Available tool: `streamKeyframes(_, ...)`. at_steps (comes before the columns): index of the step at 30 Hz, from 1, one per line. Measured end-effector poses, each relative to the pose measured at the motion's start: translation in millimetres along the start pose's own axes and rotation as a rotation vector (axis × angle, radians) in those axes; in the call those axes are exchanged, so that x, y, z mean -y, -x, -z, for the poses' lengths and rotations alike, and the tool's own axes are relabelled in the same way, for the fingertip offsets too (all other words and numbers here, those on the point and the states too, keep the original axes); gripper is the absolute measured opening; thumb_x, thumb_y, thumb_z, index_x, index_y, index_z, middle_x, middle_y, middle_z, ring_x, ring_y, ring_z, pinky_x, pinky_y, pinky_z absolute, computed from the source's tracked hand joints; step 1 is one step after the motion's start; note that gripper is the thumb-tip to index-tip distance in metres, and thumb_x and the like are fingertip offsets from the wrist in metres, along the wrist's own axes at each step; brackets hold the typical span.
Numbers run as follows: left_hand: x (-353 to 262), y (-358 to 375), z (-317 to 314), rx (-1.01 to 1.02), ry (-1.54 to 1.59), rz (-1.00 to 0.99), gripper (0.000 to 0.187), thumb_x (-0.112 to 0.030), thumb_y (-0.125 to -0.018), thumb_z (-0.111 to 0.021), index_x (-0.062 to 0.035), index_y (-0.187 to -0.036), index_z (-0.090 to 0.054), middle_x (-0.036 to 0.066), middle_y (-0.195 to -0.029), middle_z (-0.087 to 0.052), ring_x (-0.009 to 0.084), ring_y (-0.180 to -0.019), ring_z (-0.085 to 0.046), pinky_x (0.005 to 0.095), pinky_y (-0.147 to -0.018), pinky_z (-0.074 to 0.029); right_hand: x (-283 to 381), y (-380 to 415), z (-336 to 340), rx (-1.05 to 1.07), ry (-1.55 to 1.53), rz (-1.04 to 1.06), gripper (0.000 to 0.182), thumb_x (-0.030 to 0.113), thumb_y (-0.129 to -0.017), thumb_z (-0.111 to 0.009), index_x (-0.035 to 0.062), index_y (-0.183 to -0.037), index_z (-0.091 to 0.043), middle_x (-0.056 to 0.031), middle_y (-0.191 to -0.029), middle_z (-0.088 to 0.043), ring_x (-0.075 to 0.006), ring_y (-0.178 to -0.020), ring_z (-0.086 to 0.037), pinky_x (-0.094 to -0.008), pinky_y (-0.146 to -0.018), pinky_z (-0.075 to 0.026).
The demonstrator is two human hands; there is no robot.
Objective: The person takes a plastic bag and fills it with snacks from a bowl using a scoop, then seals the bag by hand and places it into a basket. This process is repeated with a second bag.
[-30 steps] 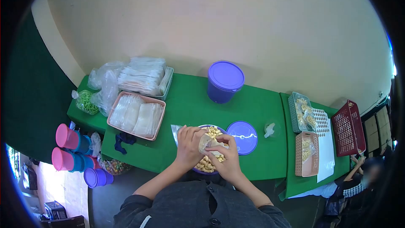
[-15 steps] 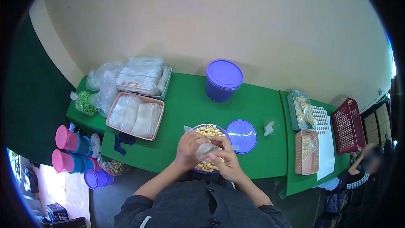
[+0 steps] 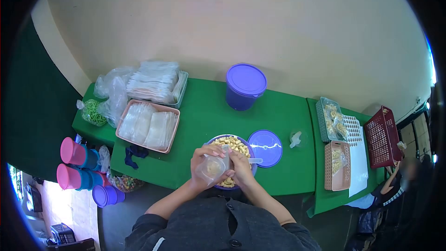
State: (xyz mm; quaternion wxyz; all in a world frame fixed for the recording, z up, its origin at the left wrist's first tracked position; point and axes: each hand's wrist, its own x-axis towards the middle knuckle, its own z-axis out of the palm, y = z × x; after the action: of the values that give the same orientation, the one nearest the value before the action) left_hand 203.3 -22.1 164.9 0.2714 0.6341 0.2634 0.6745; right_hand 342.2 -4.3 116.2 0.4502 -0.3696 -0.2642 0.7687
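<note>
A clear plastic bag (image 3: 204, 175) is in my left hand (image 3: 198, 161), whose fingers wrap round it from the left. A little pale snack shows through the film. My right hand (image 3: 241, 169) pinches the bag from the other side, thumb and fingers at its edge. Both hands are over a purple tub (image 3: 253, 152) filled with curved, yellowish snack pieces (image 3: 239, 145). The handle of a whitish utensil (image 3: 255, 161) sticks out past the tub's right rim; its other end is hidden. A purple lid (image 3: 265, 148) lies flat just right of the tub.
Baskets of flat plastic bags (image 3: 160, 130) stand at left on the green table (image 3: 209, 107). A lidded purple bucket (image 3: 246, 88) is at the back. To the right are baskets with filled bags (image 3: 337, 158), a sticker sheet (image 3: 354, 132), a maroon crate (image 3: 383, 139) and another person (image 3: 395, 186).
The bag has tilted and spread toward the left, and its contents now show. My right hand has shifted slightly left and up, with its fingers closer to the bag's edge.
</note>
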Motion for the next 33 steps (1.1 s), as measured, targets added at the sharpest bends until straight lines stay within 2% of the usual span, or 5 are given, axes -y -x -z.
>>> streamKeyframes(12, -17, -12, -1, 0.049, 0.095, 0.053, 0.068, -0.007, -0.069, -0.084, -0.0086, -0.114, -0.033, 0.010, -0.095, -0.056, 0.0218, -0.095, -0.059, 0.0458, -0.100, -0.042, 16, -10, 10, -0.092, 0.026, 0.268, 0.025, 0.027, -0.101, -0.047, 0.0064, -0.099, -0.060, -0.0030, -0.094, -0.065, -0.0102, -0.084, -0.061, -0.0271, -0.078, -0.049)
streamKeyframes(19, -7, -7, 7, -0.046, 0.228, 0.282, 0.060, -0.003, -0.072, -0.078, -0.0062, -0.115, -0.037, 0.010, -0.099, -0.055, 0.0206, -0.099, -0.057, 0.0418, -0.099, -0.043, 4, -2, 19, 0.138, -0.271, -0.338, 0.027, 0.024, -0.099, -0.049, 0.0057, -0.116, -0.057, -0.0064, -0.104, -0.061, -0.0174, -0.092, -0.062, -0.0349, -0.087, -0.051)
streamKeyframes(22, -12, -20, 17, -0.175, 0.035, 0.315, 0.057, -0.001, -0.073, -0.076, -0.0059, -0.116, -0.039, 0.009, -0.097, -0.056, 0.0185, -0.096, -0.057, 0.0389, -0.096, -0.044, 11, 5, 19, 0.111, 0.023, -0.255, 0.026, 0.021, -0.100, -0.046, 0.0041, -0.117, -0.056, -0.0072, -0.106, -0.058, -0.0193, -0.094, -0.060, -0.0329, -0.086, -0.049)
streamKeyframes(27, -10, -17, 20, 0.045, -0.561, 0.213, 0.052, -0.001, -0.071, -0.076, -0.0069, -0.112, -0.046, 0.009, -0.098, -0.057, 0.0198, -0.096, -0.058, 0.0405, -0.091, -0.043, 67, 45, -16, 0.007, 0.814, 0.831, 0.022, 0.015, -0.095, -0.052, 0.0019, -0.110, -0.059, -0.0125, -0.106, -0.055, -0.0231, -0.100, -0.055, -0.0345, -0.087, -0.044)
streamKeyframes(33, -3, -8, 2, 0.288, -0.744, -0.062, 0.066, -0.010, -0.067, -0.076, -0.0130, -0.127, -0.048, 0.006, -0.112, -0.059, 0.0261, -0.102, -0.057, 0.0435, -0.092, -0.037, 79, 58, -51, 0.089, 1.361, 0.841, 0.024, 0.017, -0.091, -0.057, 0.0017, -0.107, -0.065, -0.0209, -0.142, -0.038, -0.0347, -0.128, -0.043, -0.0428, -0.101, -0.037)
